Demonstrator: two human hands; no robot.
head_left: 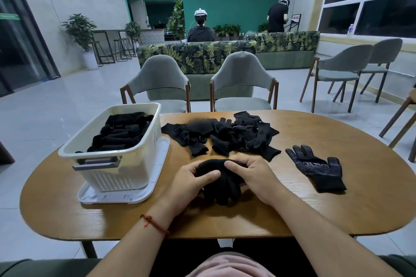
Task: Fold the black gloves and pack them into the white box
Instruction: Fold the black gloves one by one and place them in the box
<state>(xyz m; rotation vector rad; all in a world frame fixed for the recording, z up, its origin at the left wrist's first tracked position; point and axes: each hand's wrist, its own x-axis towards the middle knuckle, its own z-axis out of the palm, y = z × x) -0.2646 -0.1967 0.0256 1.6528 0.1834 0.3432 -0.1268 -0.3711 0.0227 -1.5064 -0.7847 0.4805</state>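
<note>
A black glove bundle (221, 184) is gripped by both hands, just above the near edge of the tabletop (337, 209). The left hand (191, 177) and the right hand (252, 175) are close together, with fingers and thumbs curled over the rolled upper end while the glove fingers trail toward the body. For the fold to be done well, the cuff is best drawn snugly over the rolled part, the thumbs being kept on top so the fabric is not let spring open, and the trailing fingers tucked in before anything is lifted. The white box (117, 164) is placed to the left of the left hand, on its lid (126, 198), and folded gloves (121, 132) are already packed in rows inside it. A loose pile (225, 135) of unfolded gloves is left just beyond both hands, so much of the task is judged to remain. To the right of the right hand a single glove (315, 166) is laid flat, dotted palm up. White characters are printed on that palm, probably a brand mark, but they are too small to be read here; no other writing is found on the task's things.
</note>
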